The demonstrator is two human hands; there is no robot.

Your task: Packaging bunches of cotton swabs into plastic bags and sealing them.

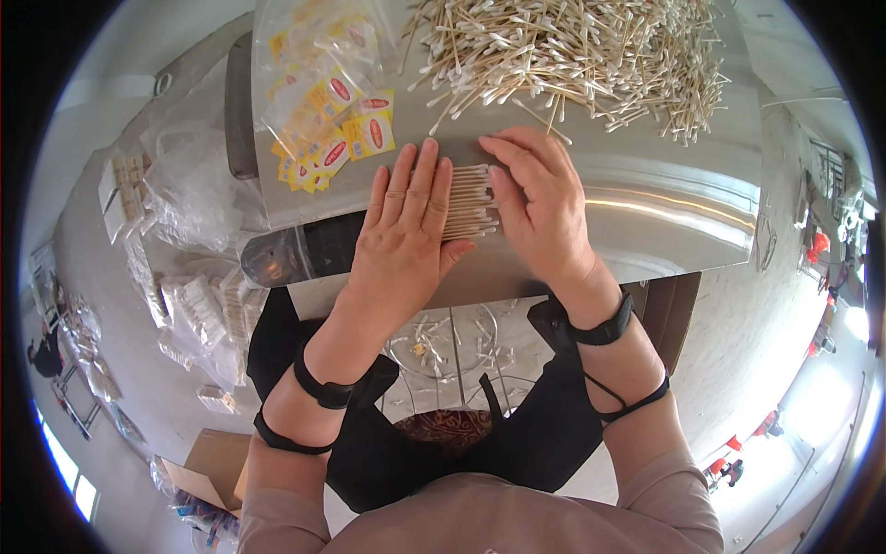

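A row of cotton swabs (468, 201) lies side by side on the metal tabletop, white tips toward the right. My left hand (403, 222) rests flat over the row's left part, fingers stretched out and hiding the sticks beneath. At the row's right end is my right hand (540, 203), its fingers bent and the thumb apart from them, close to the white tips. Whether the thumb touches the tips I cannot tell. Beyond my hands, a large loose heap of cotton swabs (591, 55) covers the far side of the table.
Yellow and white labels (372, 135) with red ovals lie at the far left, partly under a clear plastic bag (323, 46). A dark strip (309, 249) wrapped in clear film sits by my left hand. Bagged goods (198, 309) and an opened cardboard box (210, 466) stand on the floor at left.
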